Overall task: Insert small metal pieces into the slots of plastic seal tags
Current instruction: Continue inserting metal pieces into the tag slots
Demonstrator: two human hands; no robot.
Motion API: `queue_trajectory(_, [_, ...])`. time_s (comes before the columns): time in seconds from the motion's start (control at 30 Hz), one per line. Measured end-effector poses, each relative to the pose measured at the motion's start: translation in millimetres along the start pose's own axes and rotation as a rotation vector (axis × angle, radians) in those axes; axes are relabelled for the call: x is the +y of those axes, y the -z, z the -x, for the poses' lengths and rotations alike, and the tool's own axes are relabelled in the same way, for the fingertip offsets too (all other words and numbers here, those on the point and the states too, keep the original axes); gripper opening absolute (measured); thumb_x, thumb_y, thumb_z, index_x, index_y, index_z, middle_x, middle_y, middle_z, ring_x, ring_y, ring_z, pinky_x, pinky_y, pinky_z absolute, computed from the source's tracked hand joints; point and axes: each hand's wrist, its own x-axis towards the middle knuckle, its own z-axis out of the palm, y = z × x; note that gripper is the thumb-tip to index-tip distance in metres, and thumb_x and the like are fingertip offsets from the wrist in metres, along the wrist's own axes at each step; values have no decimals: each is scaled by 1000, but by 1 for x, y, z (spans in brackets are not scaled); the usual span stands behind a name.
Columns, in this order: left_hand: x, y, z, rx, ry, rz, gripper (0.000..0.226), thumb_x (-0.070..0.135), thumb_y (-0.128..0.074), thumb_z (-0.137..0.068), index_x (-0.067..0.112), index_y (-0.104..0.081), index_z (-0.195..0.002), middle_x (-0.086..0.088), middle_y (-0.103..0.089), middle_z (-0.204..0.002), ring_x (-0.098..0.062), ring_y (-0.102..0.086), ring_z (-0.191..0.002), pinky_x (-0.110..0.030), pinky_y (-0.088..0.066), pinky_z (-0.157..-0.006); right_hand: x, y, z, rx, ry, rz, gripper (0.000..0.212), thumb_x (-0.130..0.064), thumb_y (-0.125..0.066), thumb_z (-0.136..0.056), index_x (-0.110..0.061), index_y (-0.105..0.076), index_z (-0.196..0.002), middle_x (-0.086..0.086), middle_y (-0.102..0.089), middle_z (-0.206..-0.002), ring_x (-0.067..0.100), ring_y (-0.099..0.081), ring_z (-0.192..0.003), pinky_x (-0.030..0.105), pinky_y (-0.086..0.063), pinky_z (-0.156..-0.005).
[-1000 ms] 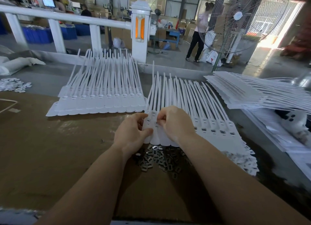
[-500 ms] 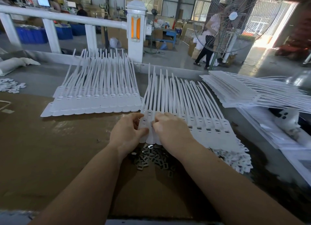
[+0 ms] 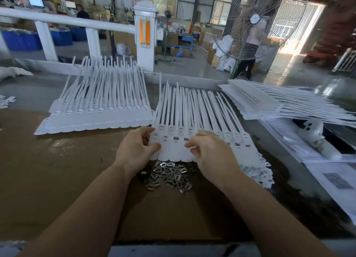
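A fanned sheet of white plastic seal tags [image 3: 194, 122] lay flat on the brown cardboard-covered table [image 3: 57, 170], the long thin tails pointing away and the scalloped heads toward the person. Several slots near the front row showed grey metal. Just in front of the heads sat a loose heap of small grey metal pieces [image 3: 169, 175]. The left hand [image 3: 135, 151] pinched the sheet's left edge between thumb and curled fingers. The right hand [image 3: 210, 152] rested on the heads, fingers curled down onto the tags.
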Motion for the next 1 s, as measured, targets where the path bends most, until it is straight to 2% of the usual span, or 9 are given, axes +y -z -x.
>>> queue_trajectory(0.07, [0,0,0,-2,4,4,49,18,-72,-79,18,-57,-125,13,-55,-84,-5,-54,-77,-28,-44,-78,12,12,9,-2,-87,-12,19,-14,-57,-90,-17,-69,-104,-3,-64,-101,11,-55,-93,25,-46,-89])
queue_trajectory(0.2, [-1,0,0,-5,4,5,49,16,-72,-79,17,-57,-125,10,-57,-83,-8,-55,-77,-30,-46,-78,37,33,25,-22,-254,-16,16,-15,-61,-88,-19,-71,-99,-6,-68,-98,4,-56,-81,19,-46,-83])
queue_trajectory(0.3, [-1,-1,0,-6,-4,15,49,14,-72,-79,16,-57,-125,10,-57,-83,-7,-55,-76,-30,-46,-77,48,44,33,-92,-313,9,13,-15,-65,-86,-23,-72,-93,-8,-69,-92,5,-60,-79,24,-51,-83])
queue_trajectory(0.4, [0,-1,0,-5,-12,5,48,15,-71,-79,15,-57,-125,9,-57,-83,-9,-55,-77,-29,-45,-77,52,48,39,-159,-310,39,12,-16,-67,-84,-25,-73,-88,-9,-67,-88,6,-61,-80,28,-52,-82])
queue_trajectory(0.53, [0,-1,0,-3,-7,-2,48,14,-71,-80,15,-56,-126,8,-56,-83,-8,-54,-76,-26,-41,-74,53,44,41,-225,-266,49,14,-21,-64,-86,-28,-73,-95,-15,-57,-79,1,-53,-74,13,-43,-73])
queue_trajectory(0.6, [1,-2,0,-2,-6,-10,48,15,-71,-80,15,-56,-126,9,-56,-84,-9,-54,-77,-26,-41,-74,53,40,41,-227,-252,80,17,-26,-60,-89,-30,-71,-102,-13,-56,-90,5,-52,-83,18,-41,-76])
queue_trajectory(0.7, [2,-2,-1,-1,-6,-22,48,17,-71,-80,15,-56,-126,8,-56,-85,-14,-56,-81,-31,-46,-78,49,34,43,-189,-217,211,24,-35,-53,-92,-30,-67,-111,-9,-53,-101,10,-51,-91,22,-34,-72])
queue_trajectory(0.87, [0,-1,-1,4,8,-20,49,17,-72,-80,15,-56,-126,5,-58,-85,-15,-56,-80,-33,-47,-80,41,26,43,-119,-220,277,27,-41,-50,-92,-24,-68,-105,-7,-53,-98,11,-53,-88,26,-45,-77])
queue_trajectory(1.0, [0,-2,0,0,5,2,50,16,-72,-80,15,-56,-127,6,-59,-84,-11,-55,-77,-31,-46,-78,41,26,43,-102,-224,256,23,-37,-50,-93,-22,-65,-102,-7,-52,-97,10,-52,-86,25,-44,-77])
